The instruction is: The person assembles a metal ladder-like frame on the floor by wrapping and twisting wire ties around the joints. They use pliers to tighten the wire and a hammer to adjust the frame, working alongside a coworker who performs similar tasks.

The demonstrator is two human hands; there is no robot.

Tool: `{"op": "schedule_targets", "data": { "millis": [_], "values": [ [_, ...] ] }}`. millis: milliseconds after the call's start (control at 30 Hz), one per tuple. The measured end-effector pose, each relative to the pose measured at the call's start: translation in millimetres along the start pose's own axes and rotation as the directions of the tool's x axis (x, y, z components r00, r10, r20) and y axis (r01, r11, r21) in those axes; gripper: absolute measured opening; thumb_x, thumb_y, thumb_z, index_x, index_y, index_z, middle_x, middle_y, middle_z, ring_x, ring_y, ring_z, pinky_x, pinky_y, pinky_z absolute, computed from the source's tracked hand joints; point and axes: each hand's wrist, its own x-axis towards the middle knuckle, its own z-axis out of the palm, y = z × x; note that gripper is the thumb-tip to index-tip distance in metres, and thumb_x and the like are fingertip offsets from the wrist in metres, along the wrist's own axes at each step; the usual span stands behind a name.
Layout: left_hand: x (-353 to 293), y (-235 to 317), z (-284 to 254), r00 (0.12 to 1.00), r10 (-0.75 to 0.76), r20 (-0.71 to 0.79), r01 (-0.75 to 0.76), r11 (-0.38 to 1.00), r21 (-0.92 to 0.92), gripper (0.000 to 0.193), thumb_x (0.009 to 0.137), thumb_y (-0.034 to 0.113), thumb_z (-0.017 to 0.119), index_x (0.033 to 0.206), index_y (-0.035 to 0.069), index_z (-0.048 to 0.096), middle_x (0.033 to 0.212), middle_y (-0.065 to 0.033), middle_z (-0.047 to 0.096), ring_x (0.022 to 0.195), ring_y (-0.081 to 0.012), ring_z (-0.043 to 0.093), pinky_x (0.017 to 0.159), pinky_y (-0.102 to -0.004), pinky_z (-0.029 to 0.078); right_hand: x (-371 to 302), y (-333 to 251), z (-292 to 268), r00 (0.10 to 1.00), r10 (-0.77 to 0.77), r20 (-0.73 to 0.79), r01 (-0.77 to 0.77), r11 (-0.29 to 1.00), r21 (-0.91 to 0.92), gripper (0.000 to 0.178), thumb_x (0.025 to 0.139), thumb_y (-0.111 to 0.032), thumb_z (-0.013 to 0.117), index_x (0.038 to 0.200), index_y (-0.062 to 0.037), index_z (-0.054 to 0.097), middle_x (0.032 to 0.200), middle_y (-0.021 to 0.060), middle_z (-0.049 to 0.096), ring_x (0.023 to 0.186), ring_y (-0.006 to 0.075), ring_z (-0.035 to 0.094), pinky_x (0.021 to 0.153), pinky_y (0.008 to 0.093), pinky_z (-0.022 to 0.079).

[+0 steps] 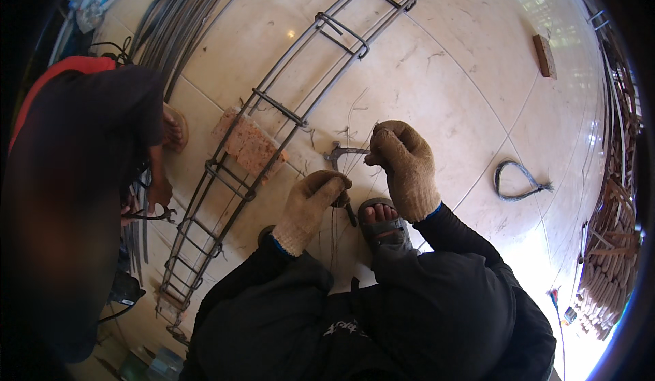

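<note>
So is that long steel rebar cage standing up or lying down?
Lying down. The rebar cage stretches flat across the tiled floor, propped on a brick, just beyond the person's gloved left hand and right hand.

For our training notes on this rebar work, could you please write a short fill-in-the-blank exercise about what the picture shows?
1. Both hands wear knitted ____.
2. The left hand grips the handle of a pair of ____, while the right hand pinches thin wires.
3. The long rebar cage rests on a ____ lying on the tiled floor.
4. Below the hands, a foot wears a ____.

Missing words: gloves; pincers; brick; sandal
</note>
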Motion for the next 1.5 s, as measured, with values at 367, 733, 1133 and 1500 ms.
{"op": "schedule_targets", "data": {
  "millis": [367, 733, 1133, 1500],
  "values": [
    [-2.3, -4.8, 4.1, 1.000, 0.002, -0.024, -0.003, 0.998, -0.060, 0.030, 0.108, 0.024, 0.060, 0.118, -0.003, 0.069, 0.100, -0.0082, 0.071, 0.090, -0.0168, 0.067, 0.087, -0.0326, 0.055, -5.2, 6.1, 0.8, 0.997, -0.025, 0.069, 0.028, 0.999, -0.038, 0.042, 0.102, -0.019, 0.070, 0.135, 0.0065, 0.063, 0.109, 0.0111, 0.070, 0.090, 0.0174, 0.068, 0.083, 0.0322, 0.059],
    [-6.4, -5.3, 2.0, 0.999, -0.045, 0.005, 0.045, 0.998, -0.041, 0.030, 0.107, 0.023, 0.061, 0.119, -0.003, 0.068, 0.099, -0.0067, 0.070, 0.093, -0.0158, 0.066, 0.087, -0.0319, 0.055, -5.5, 10.8, -2.5, 0.993, 0.038, 0.109, -0.034, 0.999, -0.035, 0.031, 0.102, -0.019, 0.071, 0.122, 0.0041, 0.067, 0.111, 0.0103, 0.071, 0.092, 0.0176, 0.069, 0.085, 0.0323, 0.058],
    [-10.7, -9.3, 3.4, 0.967, 0.238, 0.095, -0.253, 0.827, 0.502, 0.024, 0.103, 0.017, 0.064, 0.116, -0.002, 0.071, 0.092, -0.0082, 0.071, 0.079, -0.0131, 0.066, 0.072, -0.0294, 0.054, -7.1, -8.3, 1.7, 0.992, -0.066, -0.112, 0.043, 0.979, -0.199, 0.032, 0.101, -0.019, 0.070, 0.120, 0.0068, 0.069, 0.102, 0.0107, 0.077, 0.085, 0.0160, 0.070, 0.079, 0.0308, 0.059],
    [-11.9, -9.7, -1.1, 0.986, 0.106, 0.131, -0.152, 0.895, 0.419, 0.029, 0.107, 0.020, 0.061, 0.122, -0.005, 0.068, 0.093, -0.0082, 0.072, 0.081, -0.0126, 0.064, 0.075, -0.0300, 0.054, -9.1, -5.3, 1.3, 0.997, -0.020, -0.069, 0.014, 0.996, -0.088, 0.031, 0.103, -0.019, 0.067, 0.122, 0.0060, 0.067, 0.111, 0.0145, 0.077, 0.085, 0.0177, 0.069, 0.081, 0.0321, 0.058]
  ]
}}
